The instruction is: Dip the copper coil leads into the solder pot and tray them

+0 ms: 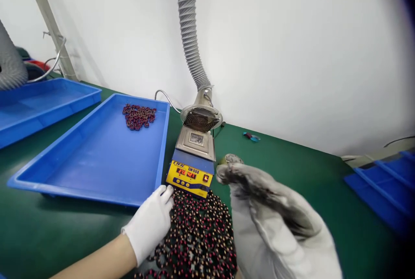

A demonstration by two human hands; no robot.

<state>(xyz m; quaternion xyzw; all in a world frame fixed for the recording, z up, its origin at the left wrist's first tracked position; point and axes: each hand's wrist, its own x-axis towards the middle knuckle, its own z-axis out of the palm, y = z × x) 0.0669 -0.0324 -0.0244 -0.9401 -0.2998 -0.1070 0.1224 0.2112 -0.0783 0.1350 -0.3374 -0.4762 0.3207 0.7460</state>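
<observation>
My left hand, in a white glove, rests with curled fingers at the left edge of a pile of small dark ring-shaped parts with pink and copper-coloured spots. Anything under its fingertips is hidden. Large in the foreground, my right hand wears a white glove with grey-black stains. Its fingertips are pinched beside a small, blurred greyish round thing that I cannot make out. Between and beyond the hands stands a yellow-and-blue heating unit with lit red digits and a metal top plate.
A round metal fume hood on a ribbed grey duct hangs over the unit. At left, a blue tray holds more ring parts. Another blue tray lies farther left. Blue plastic stands at right. A small blue-and-red item lies behind.
</observation>
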